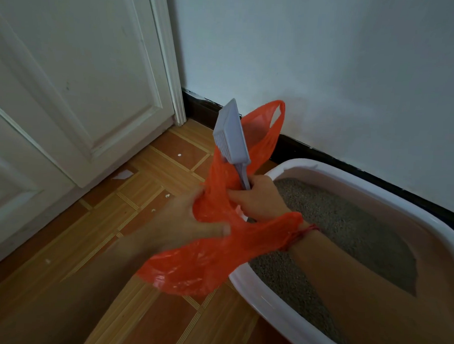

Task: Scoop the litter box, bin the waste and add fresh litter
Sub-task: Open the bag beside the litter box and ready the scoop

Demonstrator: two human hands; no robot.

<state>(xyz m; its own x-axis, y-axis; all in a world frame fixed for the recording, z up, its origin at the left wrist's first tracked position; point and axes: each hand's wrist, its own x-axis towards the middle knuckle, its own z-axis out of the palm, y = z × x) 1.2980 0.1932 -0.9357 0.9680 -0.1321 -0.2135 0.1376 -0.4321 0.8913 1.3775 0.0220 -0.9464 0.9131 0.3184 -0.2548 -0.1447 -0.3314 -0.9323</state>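
My right hand (258,196) grips the handle of a grey-lilac litter scoop (231,134), whose slotted head points up and away. An orange plastic bag (209,259) hangs in the air between my hands, and one of its handle loops is wrapped round my right wrist. My left hand (184,219) holds the bag's crumpled edge with thumb and fingers. The white litter box (267,301) sits on the floor at the right, with grey litter (348,229) inside it, under my right forearm.
A white panelled door (68,87) fills the left side. A white wall with a black skirting board (351,167) runs behind the box. The floor is orange-brown wood tile (142,189) with small white scraps scattered on it.
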